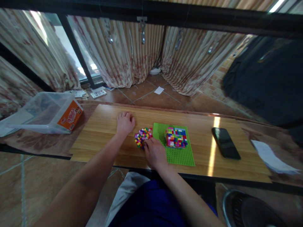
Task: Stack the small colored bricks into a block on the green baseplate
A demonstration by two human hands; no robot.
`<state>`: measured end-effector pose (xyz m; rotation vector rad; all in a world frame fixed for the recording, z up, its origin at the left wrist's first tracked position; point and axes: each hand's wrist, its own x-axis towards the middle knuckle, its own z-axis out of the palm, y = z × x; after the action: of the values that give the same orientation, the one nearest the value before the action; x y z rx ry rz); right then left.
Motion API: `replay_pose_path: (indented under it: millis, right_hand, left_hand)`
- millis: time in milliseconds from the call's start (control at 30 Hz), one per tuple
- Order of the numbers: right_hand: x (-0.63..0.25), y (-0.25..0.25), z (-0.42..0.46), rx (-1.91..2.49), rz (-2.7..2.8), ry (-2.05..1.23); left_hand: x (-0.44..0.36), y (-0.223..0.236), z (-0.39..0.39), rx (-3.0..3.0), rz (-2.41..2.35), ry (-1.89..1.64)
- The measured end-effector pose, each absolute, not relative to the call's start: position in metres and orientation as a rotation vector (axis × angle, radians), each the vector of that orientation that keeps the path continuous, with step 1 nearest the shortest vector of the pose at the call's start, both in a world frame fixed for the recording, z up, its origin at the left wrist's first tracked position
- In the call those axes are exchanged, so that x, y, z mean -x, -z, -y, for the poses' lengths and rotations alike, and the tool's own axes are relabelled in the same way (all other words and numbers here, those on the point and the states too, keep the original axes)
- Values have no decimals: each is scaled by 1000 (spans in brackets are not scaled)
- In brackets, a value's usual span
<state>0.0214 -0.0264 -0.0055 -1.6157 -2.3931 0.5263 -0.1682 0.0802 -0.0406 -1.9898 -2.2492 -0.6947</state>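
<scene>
My left hand (126, 123) rests on the wooden tabletop, palm down with the fingers slightly bent, holding nothing that I can see. A loose pile of small coloured toy bricks (143, 135) lies just right of it. At the pile's lower right edge is my right hand (155, 153), its fingers drawn together among the bricks; whatever is between the fingertips is hidden. Right of that hand, a green baseplate (180, 159) lies flat, partly overlapped by the hand. On the baseplate stands a block built of many-coloured bricks (176, 137).
The wooden tabletop (199, 126) carries a black phone (226, 143) at the right. White papers (272, 156) lie beyond it. A clear plastic box (47, 110) with an orange label stands at the left. A dark round stool (253, 209) is at lower right.
</scene>
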Motion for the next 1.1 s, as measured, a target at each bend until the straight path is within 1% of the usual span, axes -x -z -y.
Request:
replay_pose_path:
  millis: [267, 433, 700, 1100]
  right_hand:
    - [-27, 7, 28, 1589, 2401, -469]
    - [-25, 10, 27, 1642, 2461, -387]
    - [-25, 8, 28, 1666, 2508, -343]
    - [-29, 16, 28, 1633, 2408, -428]
  left_hand:
    - [169, 41, -80, 2002, 2265, 706]
    - [168, 39, -79, 2000, 2278, 703]
    - [169, 42, -80, 2000, 2247, 716]
    - [168, 42, -80, 2011, 2266, 735]
